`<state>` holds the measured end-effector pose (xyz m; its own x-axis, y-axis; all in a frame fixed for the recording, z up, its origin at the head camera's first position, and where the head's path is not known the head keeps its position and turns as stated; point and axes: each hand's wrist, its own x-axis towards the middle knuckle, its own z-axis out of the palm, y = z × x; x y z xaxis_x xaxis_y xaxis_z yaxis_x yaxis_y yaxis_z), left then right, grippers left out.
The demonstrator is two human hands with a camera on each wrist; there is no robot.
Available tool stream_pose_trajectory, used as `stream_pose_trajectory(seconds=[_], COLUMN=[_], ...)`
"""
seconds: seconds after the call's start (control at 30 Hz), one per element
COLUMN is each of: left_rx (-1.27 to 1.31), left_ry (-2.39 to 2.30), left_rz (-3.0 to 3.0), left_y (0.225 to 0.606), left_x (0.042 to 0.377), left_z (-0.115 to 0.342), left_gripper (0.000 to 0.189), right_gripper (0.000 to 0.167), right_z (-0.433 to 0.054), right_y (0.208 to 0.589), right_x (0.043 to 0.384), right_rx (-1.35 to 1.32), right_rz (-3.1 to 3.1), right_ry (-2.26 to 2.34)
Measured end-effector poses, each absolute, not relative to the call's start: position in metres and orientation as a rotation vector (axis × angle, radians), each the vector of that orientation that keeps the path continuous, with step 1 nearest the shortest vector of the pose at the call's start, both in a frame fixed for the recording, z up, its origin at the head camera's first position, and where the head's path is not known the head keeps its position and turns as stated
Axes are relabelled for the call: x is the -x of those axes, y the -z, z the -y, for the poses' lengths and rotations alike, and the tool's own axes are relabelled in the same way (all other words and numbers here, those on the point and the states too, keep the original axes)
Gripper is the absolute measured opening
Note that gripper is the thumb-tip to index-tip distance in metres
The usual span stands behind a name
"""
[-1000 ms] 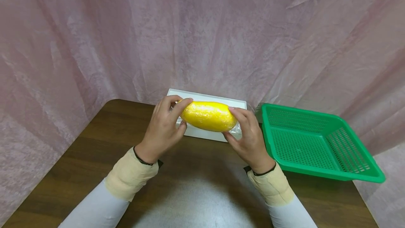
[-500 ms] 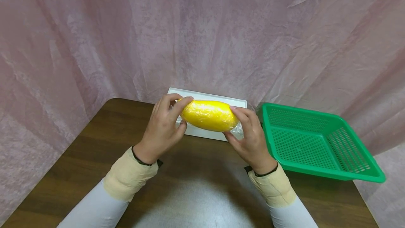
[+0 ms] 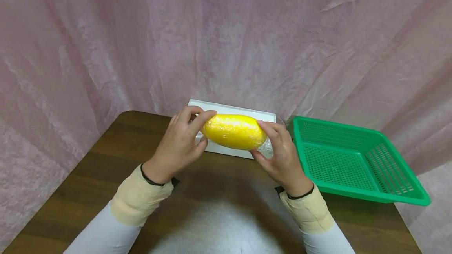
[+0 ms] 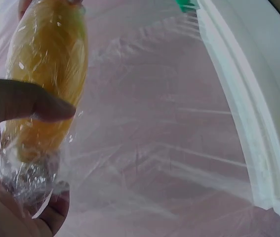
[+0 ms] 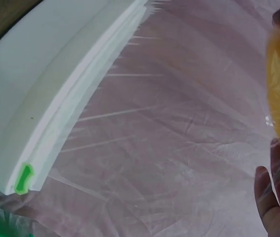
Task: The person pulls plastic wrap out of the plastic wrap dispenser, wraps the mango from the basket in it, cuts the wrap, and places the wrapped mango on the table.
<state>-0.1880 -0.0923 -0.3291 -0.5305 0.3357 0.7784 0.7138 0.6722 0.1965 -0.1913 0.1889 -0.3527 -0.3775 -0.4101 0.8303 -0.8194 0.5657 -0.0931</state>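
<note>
Together, left hand (image 3: 181, 140) and right hand (image 3: 282, 155) curl fingers round the plastic-wrapped yellow object (image 3: 234, 131).

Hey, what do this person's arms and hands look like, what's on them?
The left hand and right hand wear no gloves. Each wrist carries a puffy cream wrap, edged toward the hand by a thin black band, with a small black piece jutting from the inner side. Plain whitish sleeves cover the forearms.

And nothing to read here: no word, brand, number or sign stands legible in any view!
</note>
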Motion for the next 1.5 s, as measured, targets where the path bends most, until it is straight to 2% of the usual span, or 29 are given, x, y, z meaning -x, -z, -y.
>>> stream_pose_trajectory(seconds=[0.33, 0.57, 0.77, 1.23, 1.5], left_rx=[0.879, 0.900, 0.925, 0.939, 0.948], left_ry=[0.623, 0.618, 0.624, 0.555, 0.543], left_rz=[2.185, 2.243, 2.298, 2.463, 2.576], left_y=[0.321, 0.320, 0.321, 0.321, 0.323], left_x=[0.188, 0.187, 0.184, 0.185, 0.185], left_z=[0.099, 0.102, 0.107, 0.112, 0.111], left_gripper=[0.070, 0.068, 0.068, 0.067, 0.064], right_gripper=[0.085, 0.076, 0.084, 0.092, 0.087], right_z=[-0.191, -0.196, -0.197, -0.201, -0.201], right_y=[0.345, 0.343, 0.342, 0.339, 0.339], right_x=[0.188, 0.184, 0.182, 0.183, 0.179], right_rx=[-0.989, -0.984, -1.001, -1.075, -1.075], right_rz=[2.045, 2.115, 2.160, 2.250, 2.386], right_ry=[-0.622, -0.616, -0.592, -0.484, -0.455])
